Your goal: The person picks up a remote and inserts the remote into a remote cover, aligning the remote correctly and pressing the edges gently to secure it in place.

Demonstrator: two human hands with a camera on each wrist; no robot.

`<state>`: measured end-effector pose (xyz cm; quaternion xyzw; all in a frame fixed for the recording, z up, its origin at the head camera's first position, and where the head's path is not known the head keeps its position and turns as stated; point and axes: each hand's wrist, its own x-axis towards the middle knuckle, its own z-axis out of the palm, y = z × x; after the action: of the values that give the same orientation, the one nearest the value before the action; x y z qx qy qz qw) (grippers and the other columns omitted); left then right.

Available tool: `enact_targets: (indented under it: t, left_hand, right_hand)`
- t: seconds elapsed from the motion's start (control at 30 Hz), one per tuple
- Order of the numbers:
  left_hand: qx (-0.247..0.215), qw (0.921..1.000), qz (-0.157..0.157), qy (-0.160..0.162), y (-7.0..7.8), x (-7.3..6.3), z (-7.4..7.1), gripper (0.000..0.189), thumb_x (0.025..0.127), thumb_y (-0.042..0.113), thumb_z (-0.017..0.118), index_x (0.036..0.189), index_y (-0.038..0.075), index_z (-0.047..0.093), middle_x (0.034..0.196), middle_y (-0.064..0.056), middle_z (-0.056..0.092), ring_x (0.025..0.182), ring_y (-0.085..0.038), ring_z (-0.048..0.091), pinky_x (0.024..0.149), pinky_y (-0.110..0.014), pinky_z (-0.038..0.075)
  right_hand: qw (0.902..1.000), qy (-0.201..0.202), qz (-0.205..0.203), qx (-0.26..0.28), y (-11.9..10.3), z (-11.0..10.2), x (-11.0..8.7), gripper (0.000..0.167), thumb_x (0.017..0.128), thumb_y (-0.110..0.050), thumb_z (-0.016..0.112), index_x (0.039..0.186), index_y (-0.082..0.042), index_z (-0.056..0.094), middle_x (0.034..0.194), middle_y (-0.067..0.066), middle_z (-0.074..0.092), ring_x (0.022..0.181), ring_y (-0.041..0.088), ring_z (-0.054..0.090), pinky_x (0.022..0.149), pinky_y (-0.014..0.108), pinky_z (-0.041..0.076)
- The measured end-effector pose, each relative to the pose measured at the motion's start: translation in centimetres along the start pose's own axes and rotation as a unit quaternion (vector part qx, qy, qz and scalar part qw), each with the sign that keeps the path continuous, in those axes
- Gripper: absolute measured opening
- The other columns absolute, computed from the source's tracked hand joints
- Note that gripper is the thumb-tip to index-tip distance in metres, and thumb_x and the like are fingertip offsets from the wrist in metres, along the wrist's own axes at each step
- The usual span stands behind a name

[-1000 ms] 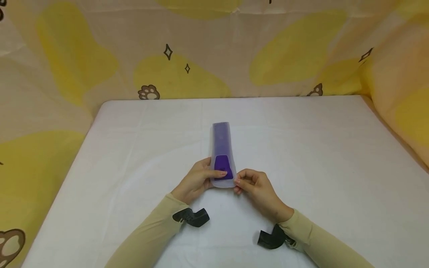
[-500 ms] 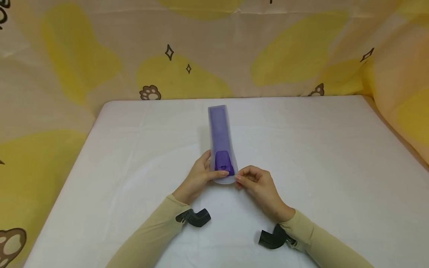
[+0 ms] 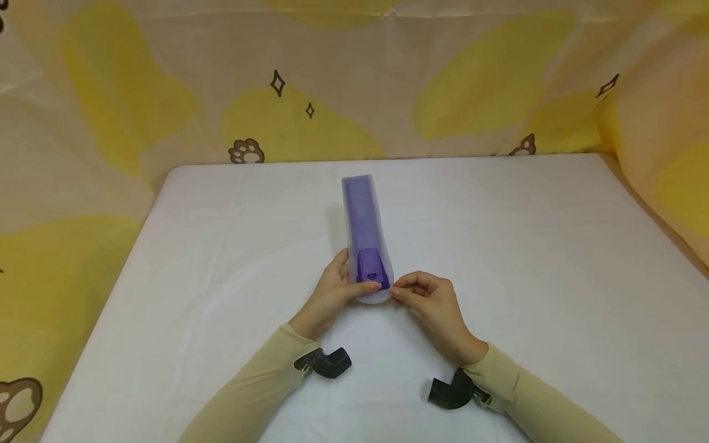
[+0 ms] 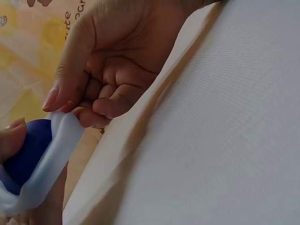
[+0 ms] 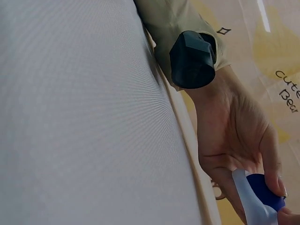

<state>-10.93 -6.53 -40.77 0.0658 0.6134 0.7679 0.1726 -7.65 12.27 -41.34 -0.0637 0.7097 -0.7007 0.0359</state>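
A long slim purple case (image 3: pixel 362 215) in a frosted, translucent cover points away from me, a darker purple tab at its near end. My left hand (image 3: pixel 327 295) grips that near end from the left, thumb across the tab and fingers hidden underneath. At the near right corner, my right hand (image 3: pixel 434 307) pinches the cover's edge between thumb and forefinger, its other fingers curled in. The left wrist view shows the pale rim of the cover (image 4: pixel 54 157) bent out around the dark rounded end, at the right fingertips (image 4: pixel 51 98).
White cloth covers the table (image 3: pixel 526 258) under both hands. A patterned yellow and cream curtain (image 3: pixel 332 80) hangs behind its far edge. Each wrist carries a black camera mount (image 3: pixel 451 391) over a beige sleeve.
The case's far end has swung away from me, so more of its length shows, and its near end has shifted slightly away. Both hands have moved a little with it, keeping hold.
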Motion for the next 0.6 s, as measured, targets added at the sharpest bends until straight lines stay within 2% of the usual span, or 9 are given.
enact_targets:
  t: [0.13,0.6]
  left_hand:
    - [0.000,1.0000,-0.003,0.002,-0.22,-0.02,0.03,0.079,0.078,-0.010,0.066,0.144,0.001,0.025,0.129,-0.027,0.051,0.113,-0.033,0.055,0.093,-0.035,0.047]
    - [0.009,0.9999,-0.007,-0.004,-0.45,0.04,0.08,0.079,0.078,-0.009,0.068,0.144,0.001,0.025,0.126,-0.027,0.053,0.108,-0.030,0.058,0.090,-0.034,0.049]
  right_hand:
    - [0.9999,-0.011,0.006,0.011,0.04,0.04,-0.04,0.017,0.085,-0.001,0.067,0.092,0.013,0.063,0.083,0.022,0.066,0.073,0.020,0.066,0.070,0.031,0.056]
    - [0.9998,-0.012,0.000,-0.018,0.33,-0.14,-0.04,0.010,0.086,0.002,0.064,0.089,0.011,0.064,0.077,0.020,0.066,0.069,0.018,0.065,0.067,0.029,0.055]
